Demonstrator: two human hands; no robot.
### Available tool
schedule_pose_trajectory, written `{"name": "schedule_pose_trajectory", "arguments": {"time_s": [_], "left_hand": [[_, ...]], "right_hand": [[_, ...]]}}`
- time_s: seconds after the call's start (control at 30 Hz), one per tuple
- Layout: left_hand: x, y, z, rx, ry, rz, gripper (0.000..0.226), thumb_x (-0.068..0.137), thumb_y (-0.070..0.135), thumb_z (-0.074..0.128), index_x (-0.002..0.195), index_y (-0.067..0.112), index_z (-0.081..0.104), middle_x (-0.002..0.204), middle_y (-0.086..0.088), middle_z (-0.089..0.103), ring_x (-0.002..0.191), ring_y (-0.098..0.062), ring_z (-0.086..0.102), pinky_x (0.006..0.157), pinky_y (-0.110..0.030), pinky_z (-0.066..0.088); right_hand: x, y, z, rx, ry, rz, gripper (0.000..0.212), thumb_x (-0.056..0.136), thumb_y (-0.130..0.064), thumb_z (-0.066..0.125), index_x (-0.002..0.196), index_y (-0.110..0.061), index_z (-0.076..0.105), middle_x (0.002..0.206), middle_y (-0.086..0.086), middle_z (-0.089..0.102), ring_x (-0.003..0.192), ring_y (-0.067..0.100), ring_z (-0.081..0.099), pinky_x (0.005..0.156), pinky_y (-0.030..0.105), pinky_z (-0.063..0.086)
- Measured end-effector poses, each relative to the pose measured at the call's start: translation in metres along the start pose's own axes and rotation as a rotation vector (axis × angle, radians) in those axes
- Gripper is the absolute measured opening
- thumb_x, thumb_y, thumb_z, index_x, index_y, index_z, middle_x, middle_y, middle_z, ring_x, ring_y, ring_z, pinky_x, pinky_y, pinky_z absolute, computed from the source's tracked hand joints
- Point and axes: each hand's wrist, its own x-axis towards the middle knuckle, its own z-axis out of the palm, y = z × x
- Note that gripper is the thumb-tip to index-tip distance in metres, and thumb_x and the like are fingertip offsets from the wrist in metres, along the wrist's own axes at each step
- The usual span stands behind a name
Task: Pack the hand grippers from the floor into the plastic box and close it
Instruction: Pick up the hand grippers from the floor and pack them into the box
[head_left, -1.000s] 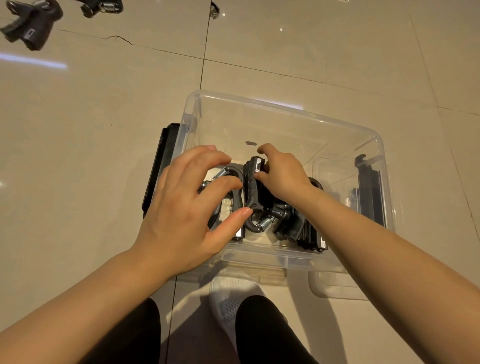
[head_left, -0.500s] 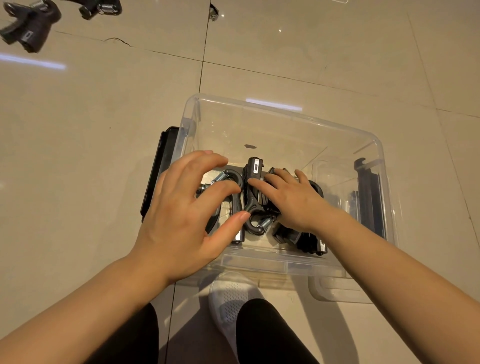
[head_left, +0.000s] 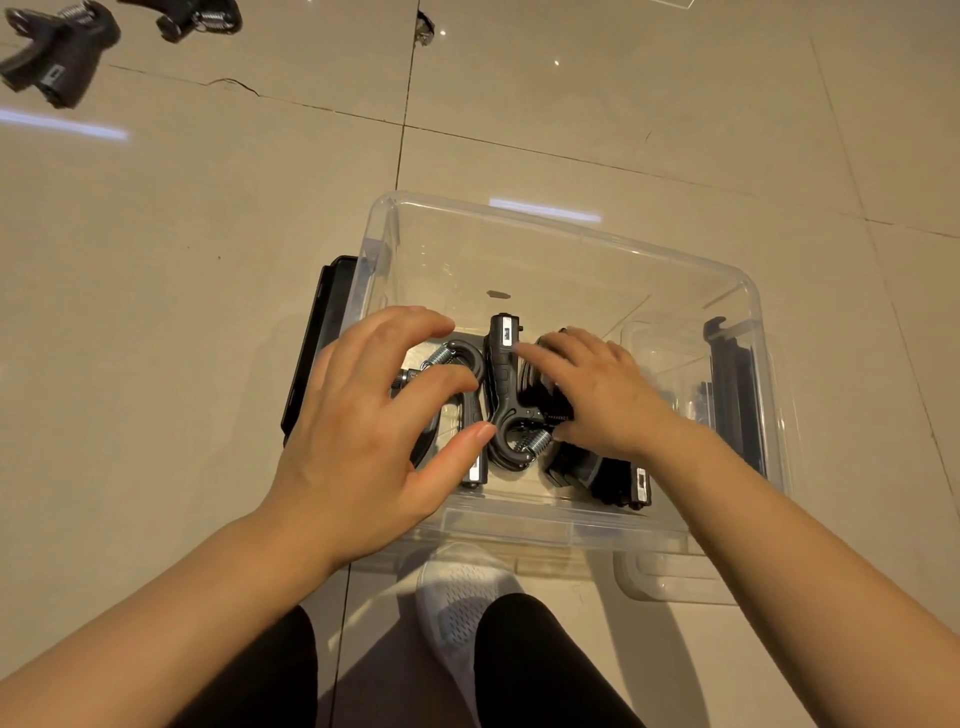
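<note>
Shiny beige tile floor (head_left: 571, 104), clear box (head_left: 519, 223) right in front of my shoe. Three grippers (head_left: 501, 395) lie in the box's near half. My left hand (head_left: 374, 431) hovers spread over them, and my right hand (head_left: 597, 395) presses them flat with straight fingers. Best to nest them tight, since two more grippers (head_left: 52, 57) wait on the floor, far left of the box.

right hand (head_left: 602, 395): let go of the upright hand gripper (head_left: 503, 384); fingers now flat over the grippers beside it | left hand (head_left: 374, 415): drifted slightly lower
</note>
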Motion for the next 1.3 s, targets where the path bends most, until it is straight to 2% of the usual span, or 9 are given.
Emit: {"name": "schedule_pose_trajectory", "arguments": {"time_s": [0.07,0.13,0.33,0.47,0.7,1.03,1.13,1.2,1.3], "left_hand": [[0.0,0.0,0.0,-0.005,0.002,-0.001,0.03,0.085,0.039,0.059,0.093,0.012,0.069,0.121,-0.011,0.055,0.119,-0.028,0.046,0.097,-0.043,0.037],[0.0,0.001,-0.001,-0.008,0.006,0.0,0.03,0.085,0.039,0.059,0.093,0.012,0.069,0.12,-0.011,0.055,0.118,-0.028,0.046,0.098,-0.042,0.037],[0.001,0.002,-0.001,0.001,0.013,0.002,0.032,0.086,0.039,0.057,0.093,0.011,0.07,0.119,-0.012,0.056,0.118,-0.029,0.047,0.098,-0.041,0.037],[0.001,0.001,0.0,0.007,0.009,0.004,0.032,0.086,0.039,0.057,0.093,0.01,0.07,0.119,-0.013,0.056,0.118,-0.029,0.047,0.097,-0.042,0.037],[0.001,0.001,0.001,0.01,0.017,0.003,0.031,0.085,0.038,0.058,0.092,0.01,0.07,0.119,-0.013,0.056,0.117,-0.03,0.047,0.096,-0.044,0.039],[0.001,0.002,0.0,0.027,0.009,-0.016,0.032,0.085,0.04,0.056,0.091,0.012,0.07,0.119,-0.012,0.056,0.118,-0.028,0.046,0.097,-0.039,0.032],[0.002,0.003,0.0,0.042,0.01,-0.025,0.032,0.084,0.042,0.056,0.09,0.014,0.07,0.119,-0.01,0.057,0.118,-0.026,0.046,0.096,-0.04,0.03],[0.002,0.004,0.001,0.044,0.012,-0.023,0.032,0.084,0.042,0.056,0.09,0.014,0.07,0.119,-0.01,0.057,0.118,-0.026,0.046,0.096,-0.041,0.03],[0.001,0.004,0.001,0.041,0.015,-0.02,0.031,0.084,0.041,0.056,0.09,0.014,0.07,0.12,-0.01,0.057,0.118,-0.027,0.046,0.096,-0.044,0.032]], "right_hand": [[-0.006,0.013,-0.007,0.081,-0.004,0.13,0.097,0.073,-0.025,0.075,0.147,-0.034,0.014,0.153,0.004,0.023,0.138,0.028,0.026,0.107,0.046,0.034],[-0.011,0.028,-0.009,0.044,-0.101,0.22,0.096,0.071,-0.028,0.076,0.147,-0.03,0.016,0.151,0.005,0.025,0.133,0.029,0.032,0.1,0.043,0.042],[-0.006,0.038,0.003,-0.217,-0.289,0.158,0.092,0.068,-0.044,0.076,0.143,-0.028,0.025,0.136,0.009,0.037,0.121,0.03,0.043,0.094,0.037,0.041],[-0.003,0.04,0.005,-0.225,-0.204,0.149,0.07,0.078,-0.043,0.068,0.138,-0.027,0.036,0.125,0.011,0.047,0.108,0.031,0.052,0.085,0.036,0.042],[-0.001,0.044,0.009,-0.19,-0.151,0.159,0.057,0.087,-0.03,0.061,0.139,-0.03,0.038,0.126,0.01,0.049,0.111,0.031,0.05,0.087,0.036,0.041],[0.001,0.043,0.004,-0.188,-0.236,0.158,0.055,0.089,-0.023,0.054,0.141,-0.03,0.036,0.123,0.011,0.049,0.11,0.031,0.052,0.082,0.036,0.042],[0.004,0.042,-0.008,-0.042,-0.336,0.192,0.067,0.084,-0.014,0.052,0.145,-0.03,0.029,0.135,0.01,0.042,0.118,0.032,0.048,0.09,0.038,0.045],[0.005,0.038,-0.018,0.123,-0.262,0.178,0.065,0.082,-0.012,0.053,0.142,-0.026,0.036,0.141,0.006,0.038,0.121,0.029,0.047,0.094,0.038,0.045],[-0.001,0.022,-0.025,0.205,0.078,0.111,0.039,0.086,-0.031,0.056,0.124,-0.022,0.052,0.131,0.001,0.049,0.115,0.024,0.051,0.089,0.036,0.045]]}}
